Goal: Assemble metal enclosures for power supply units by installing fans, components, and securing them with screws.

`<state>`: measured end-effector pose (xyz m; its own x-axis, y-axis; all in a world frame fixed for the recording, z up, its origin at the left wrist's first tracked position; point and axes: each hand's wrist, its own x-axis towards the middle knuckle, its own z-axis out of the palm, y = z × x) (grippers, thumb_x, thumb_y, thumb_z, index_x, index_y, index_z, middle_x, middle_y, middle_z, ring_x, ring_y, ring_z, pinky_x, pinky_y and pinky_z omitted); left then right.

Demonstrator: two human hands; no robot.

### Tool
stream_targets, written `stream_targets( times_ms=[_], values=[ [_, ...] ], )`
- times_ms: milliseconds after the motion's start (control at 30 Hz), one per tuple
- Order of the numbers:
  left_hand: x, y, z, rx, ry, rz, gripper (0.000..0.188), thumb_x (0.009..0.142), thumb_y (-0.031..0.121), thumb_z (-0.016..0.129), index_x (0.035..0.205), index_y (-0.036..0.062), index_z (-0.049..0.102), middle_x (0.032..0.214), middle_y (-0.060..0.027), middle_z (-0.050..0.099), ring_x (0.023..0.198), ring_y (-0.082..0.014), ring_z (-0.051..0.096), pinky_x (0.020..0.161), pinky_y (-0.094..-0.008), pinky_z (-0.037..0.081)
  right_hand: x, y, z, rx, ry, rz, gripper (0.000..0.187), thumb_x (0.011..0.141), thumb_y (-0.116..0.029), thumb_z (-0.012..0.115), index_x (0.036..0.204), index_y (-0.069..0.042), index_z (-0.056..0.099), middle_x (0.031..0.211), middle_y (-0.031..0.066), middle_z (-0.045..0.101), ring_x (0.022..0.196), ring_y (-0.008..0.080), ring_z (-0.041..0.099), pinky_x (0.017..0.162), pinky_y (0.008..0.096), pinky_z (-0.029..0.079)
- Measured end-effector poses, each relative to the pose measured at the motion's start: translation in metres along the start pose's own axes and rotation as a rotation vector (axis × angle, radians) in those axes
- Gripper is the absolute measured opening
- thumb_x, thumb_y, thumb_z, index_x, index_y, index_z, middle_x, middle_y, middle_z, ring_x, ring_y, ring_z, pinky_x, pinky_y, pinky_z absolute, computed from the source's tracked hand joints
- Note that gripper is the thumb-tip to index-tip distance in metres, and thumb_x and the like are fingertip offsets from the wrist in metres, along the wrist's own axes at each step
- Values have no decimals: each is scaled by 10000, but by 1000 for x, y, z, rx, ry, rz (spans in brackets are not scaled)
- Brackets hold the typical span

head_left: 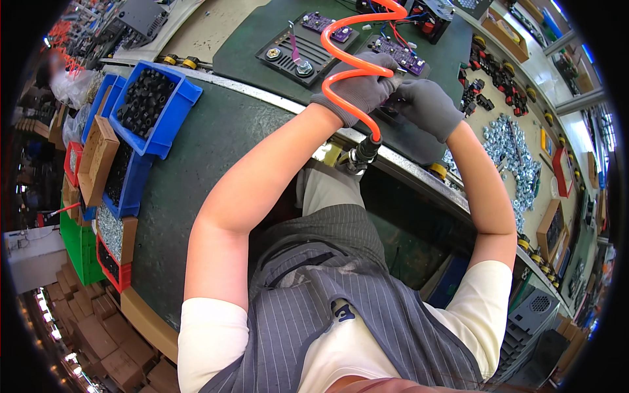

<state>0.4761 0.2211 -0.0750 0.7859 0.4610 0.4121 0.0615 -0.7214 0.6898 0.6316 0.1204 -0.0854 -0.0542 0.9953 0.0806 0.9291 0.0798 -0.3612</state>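
We have our gloved left hand (pixel 367 93) and right hand (pixel 429 108) close together with fingers curled inward, though we cannot tell what, if anything, they grip; the purple board (pixel 398 55) lies just beyond them on the green surface (pixel 451 71). We would do well to steady the work with 1 hand, use light fingertip pressure, and keep the coiled orange hose (pixel 357 63) from dragging across our left hand.
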Motion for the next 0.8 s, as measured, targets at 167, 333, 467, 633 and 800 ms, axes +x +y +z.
stream_targets(
  times_ms=[167, 333, 467, 633, 800],
  values=[
    [-1, -10, 2, 29, 22, 0, 249, 846, 196, 605, 987, -10, 606, 881, -176, 634, 811, -298, 612, 724, -349, 480, 8, -10, -4, -76, -80, 76, 182, 716, -146, 629, 882, -78, 656, 832, 151, 639, 804, 328, 609, 723, 416, 484],
    [-1, -10, 9, 31, 63, 65, 221, 844, 162, 591, 979, -11, 611, 887, -172, 636, 814, -288, 614, 732, -344, 483, 7, -5, -4, -13, -75, 155, 185, 720, -169, 634, 869, -62, 654, 841, 156, 643, 811, 326, 613, 723, 413, 486],
    [-2, -8, 5, 45, 40, 46, 230, 851, 177, 584, 980, -12, 612, 874, -159, 636, 796, -274, 612, 724, -335, 482, 10, -11, -10, -89, -145, 151, 194, 718, -187, 648, 865, -61, 659, 826, 152, 648, 825, 313, 621, 721, 408, 490],
    [-4, -9, 4, 79, 30, 25, 233, 853, 181, 582, 979, -14, 611, 866, -153, 636, 784, -267, 610, 720, -335, 481, 17, -27, -22, -173, -206, 313, 242, 742, -269, 659, 865, -61, 673, 810, 140, 655, 781, 303, 625, 699, 396, 487],
    [-3, -8, 8, 69, 41, 39, 231, 852, 184, 586, 970, -13, 614, 866, -159, 637, 783, -272, 611, 711, -344, 481, 10, -7, -18, 205, -113, 93, 302, 760, -340, 645, 873, -62, 679, 796, 135, 656, 734, 309, 623, 673, 398, 484]
  ],
)
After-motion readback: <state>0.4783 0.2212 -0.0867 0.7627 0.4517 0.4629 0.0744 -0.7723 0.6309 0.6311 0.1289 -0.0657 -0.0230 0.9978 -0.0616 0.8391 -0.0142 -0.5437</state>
